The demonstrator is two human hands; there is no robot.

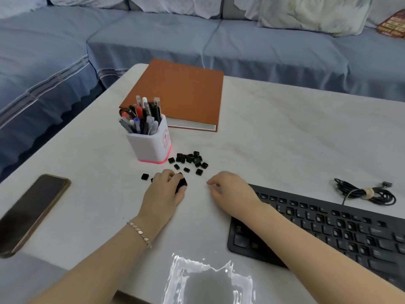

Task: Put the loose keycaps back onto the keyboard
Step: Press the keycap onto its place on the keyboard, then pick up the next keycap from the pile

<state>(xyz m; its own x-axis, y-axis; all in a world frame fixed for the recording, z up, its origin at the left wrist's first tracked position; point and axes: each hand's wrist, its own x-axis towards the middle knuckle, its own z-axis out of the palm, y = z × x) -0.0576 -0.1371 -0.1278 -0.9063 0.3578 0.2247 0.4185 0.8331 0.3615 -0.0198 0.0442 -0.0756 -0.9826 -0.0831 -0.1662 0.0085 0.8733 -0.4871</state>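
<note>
Left hand [166, 189] curls round several keycaps [181, 183]; the keyboard [328, 227] lies to its right, past the loosely curled, apparently empty right hand [230, 191].

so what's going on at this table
A person is collecting loose keycaps to refit. The left hand grips a few black keycaps. More lie in a scattered pile beside the pen holder. The right hand rests on the table, fingers loosely curled and apparently empty, by the keyboard, which seems to have gaps.
</note>
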